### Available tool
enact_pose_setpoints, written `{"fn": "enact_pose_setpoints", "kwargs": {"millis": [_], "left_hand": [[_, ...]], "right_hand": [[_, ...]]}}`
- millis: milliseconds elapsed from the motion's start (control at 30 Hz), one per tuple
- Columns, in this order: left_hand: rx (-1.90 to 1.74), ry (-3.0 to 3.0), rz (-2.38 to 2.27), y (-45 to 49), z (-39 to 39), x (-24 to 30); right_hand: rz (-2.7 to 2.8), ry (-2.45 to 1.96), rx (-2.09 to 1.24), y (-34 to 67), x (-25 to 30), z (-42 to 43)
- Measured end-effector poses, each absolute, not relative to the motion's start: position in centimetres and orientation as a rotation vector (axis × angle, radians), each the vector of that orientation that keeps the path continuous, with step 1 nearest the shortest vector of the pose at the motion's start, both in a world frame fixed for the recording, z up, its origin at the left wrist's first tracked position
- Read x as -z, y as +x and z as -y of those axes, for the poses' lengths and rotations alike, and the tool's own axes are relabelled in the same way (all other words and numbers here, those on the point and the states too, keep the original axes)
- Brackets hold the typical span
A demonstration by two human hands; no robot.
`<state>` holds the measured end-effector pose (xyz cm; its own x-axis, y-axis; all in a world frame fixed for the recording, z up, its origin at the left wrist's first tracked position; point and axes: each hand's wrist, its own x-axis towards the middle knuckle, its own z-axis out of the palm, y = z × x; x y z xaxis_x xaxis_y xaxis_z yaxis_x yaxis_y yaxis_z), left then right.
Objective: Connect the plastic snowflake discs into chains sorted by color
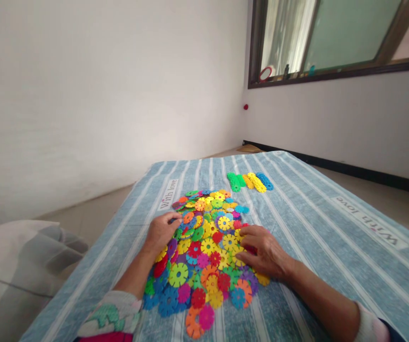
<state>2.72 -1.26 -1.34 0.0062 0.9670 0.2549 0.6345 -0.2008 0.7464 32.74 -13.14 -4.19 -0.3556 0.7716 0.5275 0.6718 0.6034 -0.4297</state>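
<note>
Notched plastic snowflake discs [207, 245] in many colours lie in a loose, overlapping pile on the striped cloth. At the pile's upper left edge is my left hand [163, 231], its thumb and index finger slightly apart and their tips against the discs. No disc shows plainly between them. My right hand [264, 249] reaches in from the right, fingers spread and touching yellow and red discs. Its palm hides part of the pile's right side. Beyond the pile, discs are grouped by colour in short rows: green [235, 182], yellow [257, 182] and blue [264, 180].
A blue-and-white striped cloth [307, 228] covers the table, with "With love" printed on it. Pale fabric [15, 266] is draped low at the left. A white wall [111, 85] stands behind, and a dark-framed window [347, 38] is at the upper right.
</note>
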Motion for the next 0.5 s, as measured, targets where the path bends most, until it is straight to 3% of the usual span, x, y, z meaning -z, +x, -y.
{"fn": "enact_pose_setpoints", "kwargs": {"millis": [500], "left_hand": [[-1.014, 1.994, -1.814, 3.5, 1.9, -0.5]], "right_hand": [[2.035, -1.139, -0.181, 33.1, 4.0, 12.8]]}}
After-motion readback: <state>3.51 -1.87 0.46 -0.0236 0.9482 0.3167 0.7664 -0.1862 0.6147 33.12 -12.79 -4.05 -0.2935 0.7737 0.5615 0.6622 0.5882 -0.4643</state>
